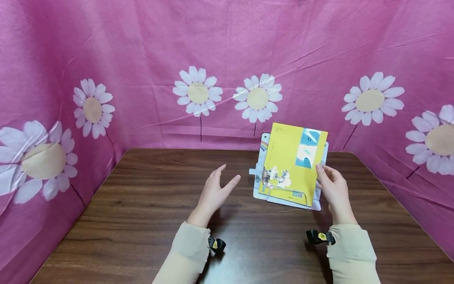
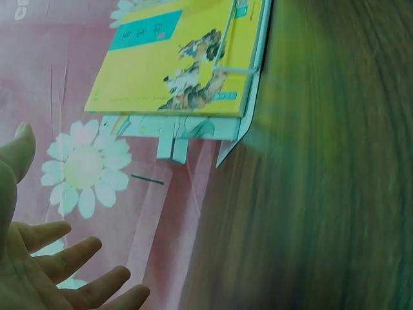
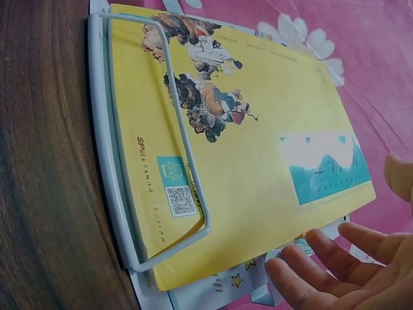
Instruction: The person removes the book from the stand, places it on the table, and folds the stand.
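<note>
A yellow book with a blue title panel leans on a pale blue book stand at the right of the table. Across the lower part of its cover runs the stand's white wire holder. My right hand is at the right edge of the book and stand. In the right wrist view its fingers are loosely extended, the thumb apart, and whether they touch the edge is unclear. To the left of the stand, my left hand hovers over the table with spread fingers, holding nothing.
The brown wooden table extends in front and to the left. A pink cloth with large white daisies hangs behind and along both sides. A small tab sticks out from the stand's left side.
</note>
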`<state>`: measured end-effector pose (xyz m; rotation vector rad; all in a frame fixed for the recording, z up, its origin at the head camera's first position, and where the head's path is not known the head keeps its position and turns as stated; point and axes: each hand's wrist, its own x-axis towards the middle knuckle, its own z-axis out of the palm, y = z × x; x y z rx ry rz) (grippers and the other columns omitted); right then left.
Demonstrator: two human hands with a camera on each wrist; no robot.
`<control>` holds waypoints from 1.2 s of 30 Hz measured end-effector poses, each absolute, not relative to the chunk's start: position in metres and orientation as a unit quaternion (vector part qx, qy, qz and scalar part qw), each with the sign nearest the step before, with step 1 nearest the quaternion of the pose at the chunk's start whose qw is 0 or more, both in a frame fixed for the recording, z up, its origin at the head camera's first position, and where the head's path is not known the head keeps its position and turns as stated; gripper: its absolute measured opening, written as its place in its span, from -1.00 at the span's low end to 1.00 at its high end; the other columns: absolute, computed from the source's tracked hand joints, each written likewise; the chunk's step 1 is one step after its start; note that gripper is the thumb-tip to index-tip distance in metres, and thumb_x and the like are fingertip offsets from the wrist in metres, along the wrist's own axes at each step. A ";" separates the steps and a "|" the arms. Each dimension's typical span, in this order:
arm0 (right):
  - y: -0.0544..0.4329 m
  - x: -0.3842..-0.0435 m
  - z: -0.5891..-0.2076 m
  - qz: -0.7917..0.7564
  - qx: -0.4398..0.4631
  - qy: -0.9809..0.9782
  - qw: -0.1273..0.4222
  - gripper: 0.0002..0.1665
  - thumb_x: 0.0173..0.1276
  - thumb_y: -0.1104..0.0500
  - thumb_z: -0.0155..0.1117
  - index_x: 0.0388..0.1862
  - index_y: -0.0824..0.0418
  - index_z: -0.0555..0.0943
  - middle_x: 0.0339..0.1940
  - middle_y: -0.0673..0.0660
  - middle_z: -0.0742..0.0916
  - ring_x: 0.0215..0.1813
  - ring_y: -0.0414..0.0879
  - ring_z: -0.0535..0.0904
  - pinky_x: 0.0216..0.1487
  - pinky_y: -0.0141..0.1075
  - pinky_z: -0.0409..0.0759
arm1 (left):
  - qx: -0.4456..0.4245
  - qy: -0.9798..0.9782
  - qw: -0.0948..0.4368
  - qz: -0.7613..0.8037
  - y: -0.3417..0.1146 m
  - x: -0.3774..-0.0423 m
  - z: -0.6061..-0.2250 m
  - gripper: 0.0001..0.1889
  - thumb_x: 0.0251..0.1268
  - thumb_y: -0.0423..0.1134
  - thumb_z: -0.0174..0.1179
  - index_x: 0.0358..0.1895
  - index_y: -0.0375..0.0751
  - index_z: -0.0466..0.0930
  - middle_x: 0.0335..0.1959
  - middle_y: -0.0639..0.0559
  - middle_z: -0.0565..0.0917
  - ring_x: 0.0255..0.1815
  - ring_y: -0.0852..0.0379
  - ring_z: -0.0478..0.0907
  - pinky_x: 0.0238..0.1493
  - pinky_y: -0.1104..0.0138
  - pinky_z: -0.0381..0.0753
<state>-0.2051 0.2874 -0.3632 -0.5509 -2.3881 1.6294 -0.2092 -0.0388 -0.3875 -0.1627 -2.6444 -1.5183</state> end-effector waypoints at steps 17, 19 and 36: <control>0.303 -0.202 -0.372 0.531 -0.225 -0.816 0.041 -0.02 0.44 -0.33 -0.01 0.42 0.48 0.26 0.26 0.45 0.52 -0.32 -0.38 0.58 -0.12 -0.38 0.71 | -0.088 -0.830 0.002 -0.550 -0.005 -0.213 -0.396 -0.29 0.33 0.23 0.16 0.41 -0.13 0.39 0.36 -0.10 0.49 0.33 -0.12 0.45 0.30 -0.03 0.46; 0.305 -0.202 -0.374 0.526 -0.221 -0.820 0.034 -0.01 0.43 -0.34 -0.01 0.41 0.50 0.27 0.24 0.45 0.53 -0.31 -0.36 0.58 -0.13 -0.36 0.71 | -0.089 -0.827 -0.009 -0.555 -0.002 -0.213 -0.397 -0.28 0.33 0.25 0.14 0.41 -0.12 0.38 0.36 -0.08 0.48 0.33 -0.10 0.45 0.28 -0.02 0.48; 0.315 -0.200 -0.381 0.512 -0.197 -0.836 -0.020 -0.01 0.44 -0.34 -0.01 0.36 0.54 0.27 0.29 0.54 0.49 -0.25 -0.26 0.62 -0.11 -0.27 0.73 | -0.118 -0.807 -0.056 -0.576 0.020 -0.227 -0.414 -0.33 0.39 0.20 0.10 0.41 -0.13 0.38 0.36 -0.07 0.51 0.34 -0.04 0.48 0.30 0.06 0.50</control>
